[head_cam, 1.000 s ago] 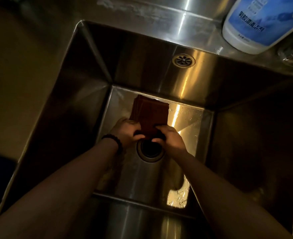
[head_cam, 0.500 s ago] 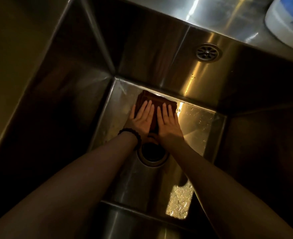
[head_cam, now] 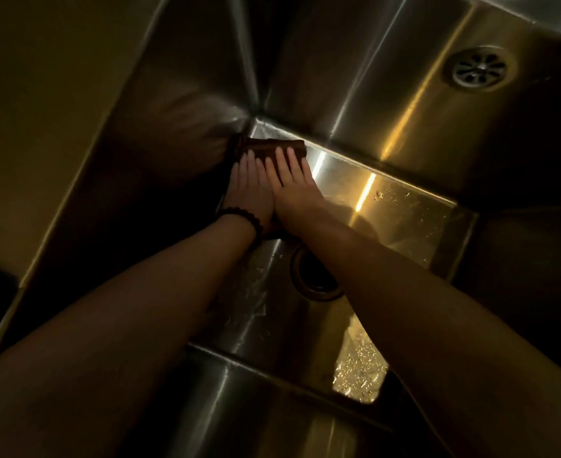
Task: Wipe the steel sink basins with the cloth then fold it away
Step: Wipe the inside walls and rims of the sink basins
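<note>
Both flat-open hands, left hand point(head_cam: 251, 190) and right hand point(head_cam: 294, 186), slid my cloth point(head_cam: 269, 147) into the basin point(head_cam: 404, 213) corner; wet steel could slip it loose.

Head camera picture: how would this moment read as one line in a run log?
stage: wiping | dark red folded cloth: far-left corner of steel sink basin | left hand, right hand: flat, side by side, pressing cloth | folding: not started

Cloth point(head_cam: 270, 147) in the basin's point(head_cam: 404, 209) far-left corner, under both flat hands; drain point(head_cam: 317, 279) nearer, overflow point(head_cam: 479, 68) on far wall
</note>
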A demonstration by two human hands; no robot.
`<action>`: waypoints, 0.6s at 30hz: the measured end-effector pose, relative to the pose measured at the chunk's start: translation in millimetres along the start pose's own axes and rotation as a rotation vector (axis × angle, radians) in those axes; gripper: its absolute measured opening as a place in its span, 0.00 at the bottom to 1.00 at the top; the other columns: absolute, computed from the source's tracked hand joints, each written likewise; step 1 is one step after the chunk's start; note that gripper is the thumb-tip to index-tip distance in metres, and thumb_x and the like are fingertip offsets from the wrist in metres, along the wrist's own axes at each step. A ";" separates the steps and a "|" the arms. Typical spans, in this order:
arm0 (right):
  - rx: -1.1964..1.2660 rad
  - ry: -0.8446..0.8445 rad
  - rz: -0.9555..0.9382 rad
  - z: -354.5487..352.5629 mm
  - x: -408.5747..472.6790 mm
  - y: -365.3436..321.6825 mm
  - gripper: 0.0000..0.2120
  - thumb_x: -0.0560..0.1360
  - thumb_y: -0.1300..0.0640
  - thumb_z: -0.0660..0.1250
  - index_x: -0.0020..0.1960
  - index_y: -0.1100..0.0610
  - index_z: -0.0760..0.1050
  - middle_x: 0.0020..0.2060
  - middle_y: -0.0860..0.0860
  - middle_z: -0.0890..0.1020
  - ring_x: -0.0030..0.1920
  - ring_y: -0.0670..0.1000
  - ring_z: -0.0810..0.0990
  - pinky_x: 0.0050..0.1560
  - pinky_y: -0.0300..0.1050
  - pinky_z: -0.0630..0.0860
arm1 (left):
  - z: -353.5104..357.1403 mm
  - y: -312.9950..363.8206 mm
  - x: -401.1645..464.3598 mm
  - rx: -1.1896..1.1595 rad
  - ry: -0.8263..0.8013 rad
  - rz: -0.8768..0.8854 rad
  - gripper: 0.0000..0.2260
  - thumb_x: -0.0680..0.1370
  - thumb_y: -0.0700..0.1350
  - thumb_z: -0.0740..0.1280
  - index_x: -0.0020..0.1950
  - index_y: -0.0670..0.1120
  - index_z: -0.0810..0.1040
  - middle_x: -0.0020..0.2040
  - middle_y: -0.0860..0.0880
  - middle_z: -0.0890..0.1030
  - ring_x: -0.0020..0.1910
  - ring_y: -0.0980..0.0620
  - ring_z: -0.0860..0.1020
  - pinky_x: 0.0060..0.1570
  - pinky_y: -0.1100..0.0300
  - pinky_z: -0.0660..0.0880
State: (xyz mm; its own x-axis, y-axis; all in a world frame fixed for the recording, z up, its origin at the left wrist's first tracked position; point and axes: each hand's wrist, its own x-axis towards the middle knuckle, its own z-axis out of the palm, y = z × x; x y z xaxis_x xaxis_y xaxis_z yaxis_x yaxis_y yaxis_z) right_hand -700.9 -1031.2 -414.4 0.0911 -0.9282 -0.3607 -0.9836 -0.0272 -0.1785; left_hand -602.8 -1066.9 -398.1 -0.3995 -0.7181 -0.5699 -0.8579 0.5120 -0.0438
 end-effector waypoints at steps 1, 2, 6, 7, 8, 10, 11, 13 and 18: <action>-0.006 0.002 -0.009 0.5 1.1 1.0 0.31 0.81 0.51 0.52 0.77 0.60 0.43 0.77 0.60 0.46 0.76 0.60 0.42 0.75 0.58 0.43 | -0.5 -0.1 1.6 -0.039 -0.004 0.025 0.50 0.73 0.66 0.61 0.75 0.35 0.38 0.76 0.34 0.40 0.76 0.39 0.40 0.75 0.47 0.42; -0.002 -0.001 -0.023 1.7 1.3 2.7 0.32 0.80 0.51 0.54 0.77 0.60 0.43 0.77 0.60 0.46 0.76 0.59 0.42 0.75 0.57 0.43 | 0.5 -1.1 2.0 -0.082 -0.011 0.058 0.56 0.68 0.69 0.66 0.75 0.35 0.37 0.76 0.34 0.39 0.76 0.39 0.39 0.75 0.47 0.42; 0.087 -0.020 -0.044 5.4 7.1 13.2 0.36 0.76 0.53 0.59 0.77 0.59 0.44 0.77 0.58 0.47 0.77 0.56 0.43 0.75 0.55 0.43 | 8.9 -4.0 8.6 -0.140 -0.007 0.111 0.67 0.57 0.74 0.69 0.75 0.37 0.34 0.75 0.35 0.36 0.75 0.39 0.35 0.75 0.46 0.41; 0.103 -0.012 -0.034 3.9 9.8 15.7 0.38 0.75 0.53 0.60 0.77 0.59 0.44 0.77 0.57 0.48 0.77 0.55 0.43 0.75 0.54 0.43 | 7.5 -3.8 14.3 -0.112 0.003 0.113 0.68 0.56 0.75 0.68 0.75 0.37 0.34 0.75 0.35 0.35 0.75 0.39 0.35 0.75 0.46 0.40; 0.114 0.001 -0.018 2.1 13.0 18.0 0.39 0.74 0.54 0.61 0.77 0.59 0.44 0.77 0.57 0.48 0.77 0.55 0.43 0.76 0.54 0.43 | 4.1 -3.3 21.5 -0.080 0.020 0.117 0.67 0.56 0.76 0.67 0.75 0.37 0.34 0.75 0.35 0.36 0.75 0.39 0.35 0.75 0.46 0.41; 0.116 0.029 0.022 -0.1 19.4 23.1 0.39 0.73 0.54 0.60 0.77 0.60 0.44 0.77 0.57 0.47 0.77 0.55 0.43 0.75 0.53 0.42 | -3.8 -3.1 35.9 -0.021 0.043 0.133 0.66 0.58 0.77 0.64 0.75 0.37 0.35 0.76 0.35 0.36 0.76 0.39 0.37 0.75 0.47 0.41; 0.108 0.048 0.040 0.0 22.0 24.6 0.37 0.74 0.55 0.58 0.77 0.60 0.43 0.77 0.57 0.47 0.77 0.55 0.43 0.75 0.52 0.42 | -6.2 -2.9 41.4 -0.005 0.051 0.135 0.65 0.59 0.76 0.64 0.75 0.36 0.35 0.76 0.35 0.37 0.76 0.39 0.37 0.75 0.47 0.42; 0.110 0.076 0.061 1.0 24.0 25.0 0.36 0.74 0.56 0.56 0.77 0.60 0.43 0.77 0.57 0.46 0.77 0.54 0.43 0.75 0.51 0.41 | -7.1 -1.8 46.6 0.004 0.069 0.119 0.63 0.61 0.76 0.64 0.75 0.37 0.36 0.76 0.36 0.38 0.76 0.40 0.38 0.75 0.47 0.42; 0.193 0.112 0.125 8.2 -2.9 38.4 0.33 0.77 0.57 0.55 0.77 0.59 0.43 0.77 0.57 0.45 0.77 0.54 0.41 0.75 0.51 0.40 | -3.0 25.6 36.9 -0.025 0.086 0.149 0.58 0.65 0.71 0.64 0.76 0.38 0.37 0.77 0.38 0.39 0.76 0.42 0.39 0.75 0.47 0.42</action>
State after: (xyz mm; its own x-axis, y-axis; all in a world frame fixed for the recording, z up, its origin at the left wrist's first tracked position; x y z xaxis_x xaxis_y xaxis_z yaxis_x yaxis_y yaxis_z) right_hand -737.6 -1026.5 -427.7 -0.0573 -0.9555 -0.2893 -0.9371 0.1514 -0.3145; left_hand -640.5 -1081.7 -417.9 -0.5478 -0.6736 -0.4961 -0.7947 0.6044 0.0569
